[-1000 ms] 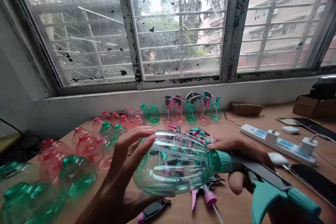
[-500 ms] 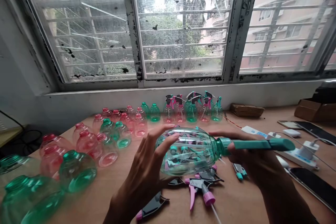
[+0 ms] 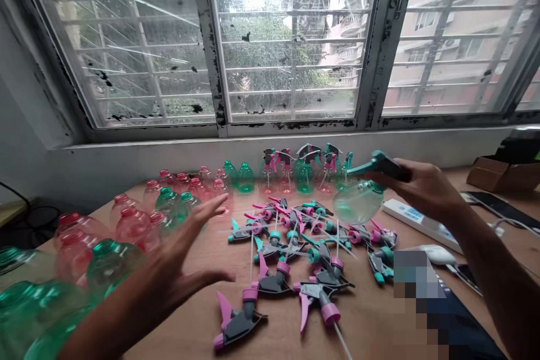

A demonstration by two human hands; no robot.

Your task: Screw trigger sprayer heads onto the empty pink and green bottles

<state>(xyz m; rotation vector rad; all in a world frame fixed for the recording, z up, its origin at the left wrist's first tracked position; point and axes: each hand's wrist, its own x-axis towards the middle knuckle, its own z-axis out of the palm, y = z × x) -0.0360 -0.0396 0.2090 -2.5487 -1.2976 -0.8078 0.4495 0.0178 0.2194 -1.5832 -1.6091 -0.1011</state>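
Note:
My right hand (image 3: 422, 185) grips a green spray bottle (image 3: 358, 202) by its dark and teal trigger head. The clear green body hangs slightly tilted over the far side of the table, near the row of fitted bottles. My left hand (image 3: 181, 247) is empty, its thumb and fingers spread, above the table between the bottles and the sprayer heads. A pile of loose trigger sprayer heads (image 3: 291, 236) in grey, pink and teal lies between my hands, some with thin tubes. One pink and grey sprayer head (image 3: 242, 320) lies closest to me.
Open red bottles (image 3: 137, 230) and green bottles (image 3: 112, 264) crowd the left side. Several bottles with trigger heads (image 3: 306, 174) stand along the wall under the window. On the right are a white power strip (image 3: 417, 222), a phone (image 3: 495, 211) and a cardboard box (image 3: 491, 174).
The green spray bottle has gone from lying sideways between both hands to hanging from my right hand, farther back and right. My left hand has let go and moved left.

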